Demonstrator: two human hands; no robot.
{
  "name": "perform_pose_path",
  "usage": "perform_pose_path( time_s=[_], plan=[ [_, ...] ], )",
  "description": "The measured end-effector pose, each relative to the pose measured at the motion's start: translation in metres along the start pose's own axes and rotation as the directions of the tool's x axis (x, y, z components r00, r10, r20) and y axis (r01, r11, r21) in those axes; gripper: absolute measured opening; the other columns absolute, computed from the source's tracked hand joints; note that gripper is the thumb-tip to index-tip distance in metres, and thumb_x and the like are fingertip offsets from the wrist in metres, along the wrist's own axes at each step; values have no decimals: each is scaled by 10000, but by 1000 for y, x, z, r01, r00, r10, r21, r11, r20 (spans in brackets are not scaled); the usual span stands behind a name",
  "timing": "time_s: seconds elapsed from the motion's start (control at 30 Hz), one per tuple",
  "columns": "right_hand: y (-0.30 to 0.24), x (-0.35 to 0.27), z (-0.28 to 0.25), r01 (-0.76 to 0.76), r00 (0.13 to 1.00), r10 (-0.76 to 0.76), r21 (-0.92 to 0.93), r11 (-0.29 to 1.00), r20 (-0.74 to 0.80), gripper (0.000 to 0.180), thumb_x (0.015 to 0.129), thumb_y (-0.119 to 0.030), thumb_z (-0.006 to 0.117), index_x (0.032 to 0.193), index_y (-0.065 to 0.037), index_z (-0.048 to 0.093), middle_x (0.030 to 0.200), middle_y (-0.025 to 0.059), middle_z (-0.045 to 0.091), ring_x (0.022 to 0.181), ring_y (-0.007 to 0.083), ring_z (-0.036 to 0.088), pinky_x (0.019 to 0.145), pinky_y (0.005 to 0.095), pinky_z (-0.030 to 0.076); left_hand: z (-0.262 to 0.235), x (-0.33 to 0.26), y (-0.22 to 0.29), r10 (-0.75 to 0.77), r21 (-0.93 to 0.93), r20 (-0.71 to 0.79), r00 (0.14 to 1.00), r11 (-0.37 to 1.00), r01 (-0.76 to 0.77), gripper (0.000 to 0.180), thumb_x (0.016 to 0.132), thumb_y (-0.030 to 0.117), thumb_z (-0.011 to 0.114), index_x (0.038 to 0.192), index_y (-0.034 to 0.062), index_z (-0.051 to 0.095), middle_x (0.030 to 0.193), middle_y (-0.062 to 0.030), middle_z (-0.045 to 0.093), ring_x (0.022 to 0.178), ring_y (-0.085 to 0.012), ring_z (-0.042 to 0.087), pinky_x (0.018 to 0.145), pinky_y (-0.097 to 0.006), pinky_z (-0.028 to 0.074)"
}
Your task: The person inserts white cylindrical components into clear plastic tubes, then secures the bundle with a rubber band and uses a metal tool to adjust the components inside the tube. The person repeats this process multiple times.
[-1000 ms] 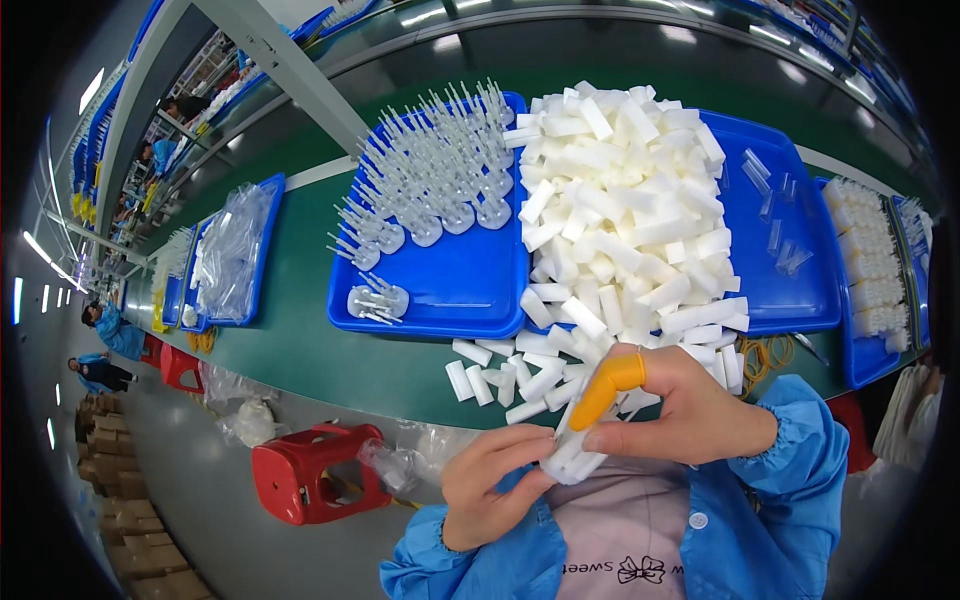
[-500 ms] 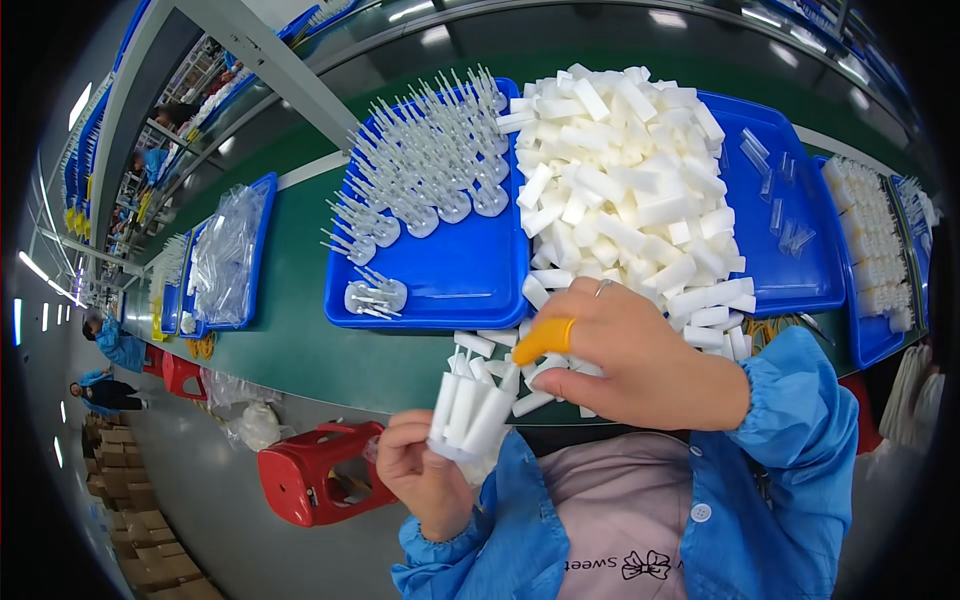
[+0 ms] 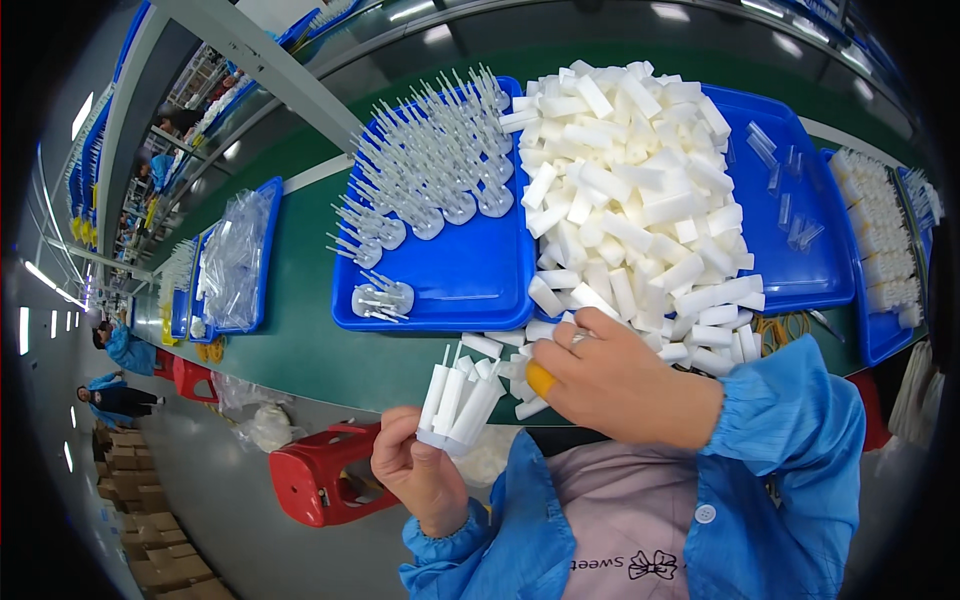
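Observation:
My left hand [image 3: 425, 470] pinches the disc base of a pronged plastic holder [image 3: 445, 438], tilted slightly. White foam sleeves [image 3: 478, 412] stand around several of its prongs, while thin bare prong tips show at the top. To its right, my right hand [image 3: 630, 385] is curled over loose white foam pieces [image 3: 535, 405] at the table's near edge. A yellow finger cot [image 3: 541, 380] covers one of its bent fingers. Its fingertips are turned down and partly hidden, so whatever they grip cannot be made out. Behind that hand rises a big heap of foam pieces [image 3: 630, 190].
A blue tray [image 3: 460, 290] at the middle left carries rows of bare pronged holders [image 3: 430, 160]. Another blue tray [image 3: 800, 260] holds clear tubes [image 3: 762, 145]. Filled trays stand at both sides. A red stool [image 3: 325, 480] is beside the green table [image 3: 300, 350].
My right hand has moved away from the holder's top, down onto the loose foam pieces, its fingers curling. My left hand keeps the holder in nearly the same place.

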State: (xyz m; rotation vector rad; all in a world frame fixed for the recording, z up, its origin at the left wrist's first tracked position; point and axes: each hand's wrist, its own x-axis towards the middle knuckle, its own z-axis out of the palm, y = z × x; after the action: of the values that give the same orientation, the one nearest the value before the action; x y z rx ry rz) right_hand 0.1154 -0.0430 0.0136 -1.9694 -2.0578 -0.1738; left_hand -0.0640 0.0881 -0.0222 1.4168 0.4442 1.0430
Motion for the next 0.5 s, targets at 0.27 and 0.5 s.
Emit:
perform_pose_path(
  time_s=[0.27, 0.5],
  plan=[
    [10, -42, -83, -329, 876, 466, 553, 765, -124, 259, 700, -43, 612, 958, -18, 602, 843, 71, 576, 748, 175, 571, 674, 277, 432, 11, -3, 8, 153, 227, 178, 972, 955, -192, 232, 839, 239, 652, 854, 20, 577, 863, -76, 519, 794, -187, 528, 751, -296, 458],
    [41, -82, -75, -229, 698, 696, 973, -5, 167, 173, 817, -49, 579, 982, 2, 600, 904, 30, 582, 813, 73, 533, 718, 215, 426, 52, 9, 22, 360, -11, 702, 615, 868, -496, 356, 518, -12, 701, 859, 88, 729, 866, -53, 606, 735, -214, 581, 625, -318, 493]
  ],
)
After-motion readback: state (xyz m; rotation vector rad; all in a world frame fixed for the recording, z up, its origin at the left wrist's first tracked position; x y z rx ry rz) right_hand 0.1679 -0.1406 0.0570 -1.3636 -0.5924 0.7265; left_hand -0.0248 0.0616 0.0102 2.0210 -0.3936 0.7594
